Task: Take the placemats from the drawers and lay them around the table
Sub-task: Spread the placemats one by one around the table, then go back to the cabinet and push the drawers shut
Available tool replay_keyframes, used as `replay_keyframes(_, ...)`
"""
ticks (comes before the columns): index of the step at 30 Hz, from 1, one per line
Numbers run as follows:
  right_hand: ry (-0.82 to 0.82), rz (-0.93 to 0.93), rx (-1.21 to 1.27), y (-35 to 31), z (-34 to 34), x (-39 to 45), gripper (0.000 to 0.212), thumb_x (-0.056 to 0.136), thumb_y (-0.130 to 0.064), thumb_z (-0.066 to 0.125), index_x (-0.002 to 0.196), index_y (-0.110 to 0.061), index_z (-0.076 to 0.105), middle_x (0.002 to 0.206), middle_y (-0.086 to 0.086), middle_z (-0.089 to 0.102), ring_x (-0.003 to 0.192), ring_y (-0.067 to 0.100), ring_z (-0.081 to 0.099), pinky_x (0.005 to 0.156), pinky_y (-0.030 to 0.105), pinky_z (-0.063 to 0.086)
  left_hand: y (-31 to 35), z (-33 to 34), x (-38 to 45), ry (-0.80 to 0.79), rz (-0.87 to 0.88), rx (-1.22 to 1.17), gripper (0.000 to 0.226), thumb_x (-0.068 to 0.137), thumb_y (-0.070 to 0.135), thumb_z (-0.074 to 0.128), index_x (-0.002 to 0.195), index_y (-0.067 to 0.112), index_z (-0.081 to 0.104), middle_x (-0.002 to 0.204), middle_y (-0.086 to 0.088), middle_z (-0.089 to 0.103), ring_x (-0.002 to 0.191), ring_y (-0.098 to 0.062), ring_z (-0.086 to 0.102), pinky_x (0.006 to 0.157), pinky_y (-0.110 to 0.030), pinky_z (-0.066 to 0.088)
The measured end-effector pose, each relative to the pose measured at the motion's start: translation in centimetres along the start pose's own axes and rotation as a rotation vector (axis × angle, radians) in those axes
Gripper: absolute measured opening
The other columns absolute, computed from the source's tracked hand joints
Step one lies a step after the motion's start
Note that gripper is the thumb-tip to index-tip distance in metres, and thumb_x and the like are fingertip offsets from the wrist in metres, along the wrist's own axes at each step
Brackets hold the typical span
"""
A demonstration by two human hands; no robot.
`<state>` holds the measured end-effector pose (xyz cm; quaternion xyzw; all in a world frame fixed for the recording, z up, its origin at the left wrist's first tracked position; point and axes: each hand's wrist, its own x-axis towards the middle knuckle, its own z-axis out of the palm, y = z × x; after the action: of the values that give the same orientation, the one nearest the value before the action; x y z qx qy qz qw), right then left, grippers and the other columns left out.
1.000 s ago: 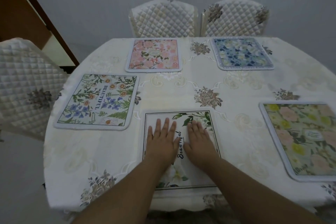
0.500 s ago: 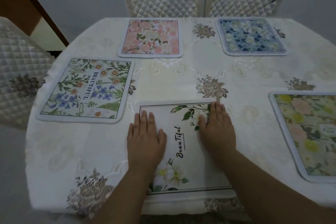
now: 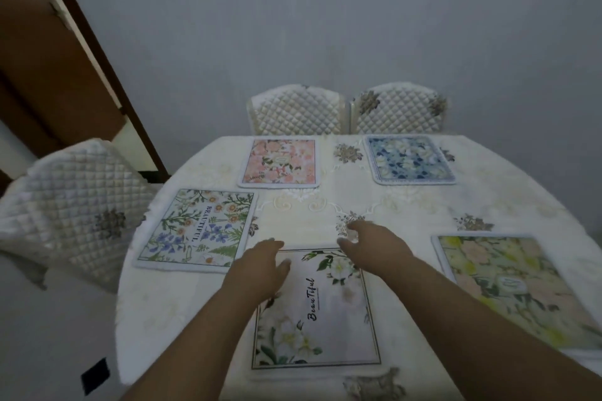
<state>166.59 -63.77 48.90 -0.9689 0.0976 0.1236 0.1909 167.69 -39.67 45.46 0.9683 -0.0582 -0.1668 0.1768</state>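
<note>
Head camera shows me both hands held over the far end of the nearest placemat, neither one gripping anything. My left hand [image 3: 260, 265] has its fingers relaxed and lightly bent above the mat's far left corner; I cannot tell whether the fingertips touch the cloth. My right hand [image 3: 374, 244] reaches past the far right corner, fingers loose and a little curled, blurred at the tips, over a brown flower print on the tablecloth.

Below them the white placemat [image 3: 325, 312] with green leaves, white blossoms and the word "Beautiful" lies flat at the near edge of the table [image 3: 407, 215], which is round and draped in a cream embroidered cloth. To its left I see the wildflower placemat [image 3: 198, 231], printed "BEAUTIFUL", lying flat near the table's left edge. Farther back the pink floral placemat [image 3: 281, 162] sits in front of one far chair, and the blue floral placemat [image 3: 410, 159] in front of the other. On the right the yellow-green floral placemat [image 3: 508, 286] lies flat, its near corner hidden by my right forearm.

Two quilted cream chairs [image 3: 296, 111] stand side by side at the far edge against a grey wall. Another quilted chair [image 3: 75, 202] stands at the left, with a brown door frame [image 3: 65, 52] behind it.
</note>
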Motion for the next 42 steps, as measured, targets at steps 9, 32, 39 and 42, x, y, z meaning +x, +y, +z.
replay_keyframes(9, 0.172, -0.092, 0.025, -4.6, -11.4, -18.2, 0.071, 0.088, -0.073, 0.047, 0.147, -0.034, 0.042, 0.151, -0.007, 0.044, 0.132, 0.02, 0.048, 0.103, 0.041, 0.044, 5.0, -11.2, -17.0, 0.258, 0.13, -0.051, 0.047, 0.1, 0.055, 0.046, 0.14, 0.033, 0.054, 0.146, 0.007, 0.053, 0.129, -0.016, 0.053, 0.108, -0.042, 0.044)
replay_keyframes(32, 0.757, 0.802, 0.152, -6.8, -4.6, -52.8, 0.072, 0.091, -0.072, 0.042, 0.151, -0.032, 0.033, 0.155, -0.009, 0.038, 0.139, 0.018, 0.038, 0.111, 0.042, 0.035, 11.7, -14.4, -31.8, -0.037, 1.083, 0.147, 0.047, 0.101, 0.056, 0.035, 0.143, 0.039, 0.046, 0.151, 0.013, 0.044, 0.133, -0.015, 0.048, 0.108, -0.041, 0.041)
replay_keyframes(39, 0.908, 1.245, 0.162, -6.5, -1.8, -70.1, 0.075, 0.091, -0.071, 0.044, 0.154, -0.033, 0.027, 0.158, -0.009, 0.033, 0.141, 0.019, 0.037, 0.11, 0.046, 0.04, 20.1, -9.1, -44.6, -0.197, 1.543, 0.103, 0.047, 0.098, 0.055, 0.039, 0.139, 0.037, 0.051, 0.145, 0.014, 0.049, 0.122, -0.014, 0.055, 0.106, -0.035, 0.041)
replay_keyframes(42, 0.979, 1.385, 0.165, -6.6, -1.1, -76.4, 0.075, 0.091, -0.07, 0.044, 0.154, -0.034, 0.025, 0.159, -0.008, 0.033, 0.142, 0.019, 0.037, 0.111, 0.048, 0.04, 22.7, -7.0, -50.5, -0.247, 1.691, 0.123, 0.046, 0.1, 0.057, 0.037, 0.142, 0.04, 0.048, 0.148, 0.017, 0.044, 0.122, -0.011, 0.055, 0.108, -0.033, 0.04)
